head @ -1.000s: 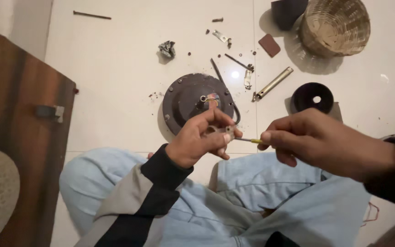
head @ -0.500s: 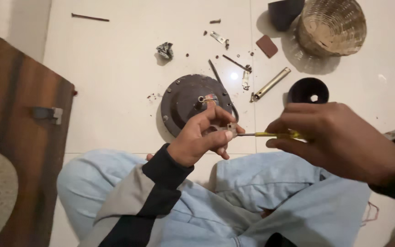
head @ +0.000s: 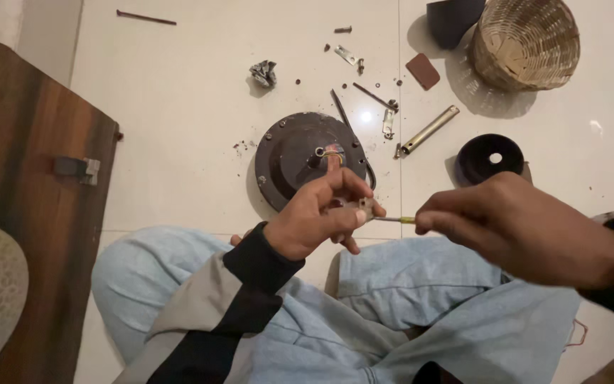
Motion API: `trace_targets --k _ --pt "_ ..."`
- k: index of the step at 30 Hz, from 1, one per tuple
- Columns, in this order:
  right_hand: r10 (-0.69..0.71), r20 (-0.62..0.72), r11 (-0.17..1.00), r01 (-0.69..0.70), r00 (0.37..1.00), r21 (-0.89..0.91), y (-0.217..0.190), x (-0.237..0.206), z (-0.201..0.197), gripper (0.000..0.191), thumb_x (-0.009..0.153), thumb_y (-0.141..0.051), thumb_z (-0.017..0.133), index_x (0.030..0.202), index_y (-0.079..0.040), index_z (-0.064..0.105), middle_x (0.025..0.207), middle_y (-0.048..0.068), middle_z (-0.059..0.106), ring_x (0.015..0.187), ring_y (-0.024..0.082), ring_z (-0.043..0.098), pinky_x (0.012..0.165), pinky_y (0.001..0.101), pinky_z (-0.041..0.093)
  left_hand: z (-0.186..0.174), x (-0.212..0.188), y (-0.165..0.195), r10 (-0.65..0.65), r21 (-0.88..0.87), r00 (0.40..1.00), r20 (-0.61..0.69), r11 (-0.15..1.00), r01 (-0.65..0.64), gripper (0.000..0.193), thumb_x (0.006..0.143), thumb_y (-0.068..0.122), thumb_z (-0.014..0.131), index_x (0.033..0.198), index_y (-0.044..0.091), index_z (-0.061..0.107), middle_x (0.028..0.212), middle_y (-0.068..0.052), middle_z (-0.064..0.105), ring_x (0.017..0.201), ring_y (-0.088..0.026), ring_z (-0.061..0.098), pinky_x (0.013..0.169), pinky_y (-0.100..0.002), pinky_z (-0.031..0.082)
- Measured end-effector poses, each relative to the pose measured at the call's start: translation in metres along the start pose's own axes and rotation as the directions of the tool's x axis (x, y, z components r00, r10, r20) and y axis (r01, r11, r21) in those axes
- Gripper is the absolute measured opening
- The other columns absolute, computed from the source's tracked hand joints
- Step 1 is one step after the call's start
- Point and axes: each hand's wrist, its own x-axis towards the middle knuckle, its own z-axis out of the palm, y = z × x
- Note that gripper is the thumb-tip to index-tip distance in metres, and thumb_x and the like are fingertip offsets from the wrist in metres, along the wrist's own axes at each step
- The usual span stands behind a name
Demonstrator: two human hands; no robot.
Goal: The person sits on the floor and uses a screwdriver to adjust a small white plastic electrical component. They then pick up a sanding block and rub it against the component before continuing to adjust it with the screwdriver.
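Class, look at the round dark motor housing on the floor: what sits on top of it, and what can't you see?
Coloured wires sprout from the centre of the motor housing. The left hand covers its near edge, so anything there stays hidden.

Glossy tile floor (head: 200, 107), woven wicker basket (head: 527, 43), matt wood board (head: 30, 178).

Our right hand (head: 513, 227) has dropped back down from half a second ago, when it was raised higher and rolled over so the yellow handle showed between thumb and fingers; now it lies flatter and only a short yellow bit of the screwdriver (head: 396, 220) shows past the fingertips. The tool's thin shaft again runs level into the small part (head: 364, 208) pinched in our left hand (head: 318, 217). The black round cap (head: 490, 158) on the floor shows more fully above our knuckles.
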Motion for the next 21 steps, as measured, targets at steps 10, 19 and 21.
trace_targets --k 10,19,21 --pt "0.039 0.066 0.837 -0.069 0.997 0.543 0.009 0.024 -0.010 0.043 0.101 -0.042 0.055 0.091 -0.005 0.072 0.057 0.000 0.042 0.051 0.011 0.035 0.046 0.0298 0.034 0.003 0.010 0.006 0.065 -0.218 0.989 -0.134 0.971 -0.093 0.034 0.097 0.015 0.061 0.128 0.007 0.052 0.120 -0.012 0.065 0.086 -0.012 0.062 0.081 -0.033 0.060" --pt "0.065 -0.322 0.907 0.079 0.945 0.414 0.114 0.120 0.101 0.030 0.096 -0.032 0.061 0.100 -0.003 0.070 0.073 0.002 0.068 0.071 0.017 0.066 0.067 0.0331 0.052 -0.001 0.015 -0.002 0.069 -0.232 0.979 -0.193 0.966 -0.113 0.035 0.098 0.018 0.056 0.131 0.006 0.057 0.117 -0.007 0.067 0.090 -0.011 0.061 0.079 -0.031 0.058" --pt "0.037 -0.480 0.957 0.107 0.877 0.269 0.126 0.134 0.136 0.026 0.093 -0.027 0.065 0.104 -0.004 0.070 0.085 0.008 0.070 0.080 0.024 0.069 0.073 0.0372 0.054 -0.001 0.016 -0.007 0.057 -0.245 0.978 -0.201 0.964 -0.107 0.034 0.100 0.019 0.055 0.131 0.005 0.058 0.117 -0.007 0.067 0.090 -0.012 0.061 0.080 -0.032 0.056"
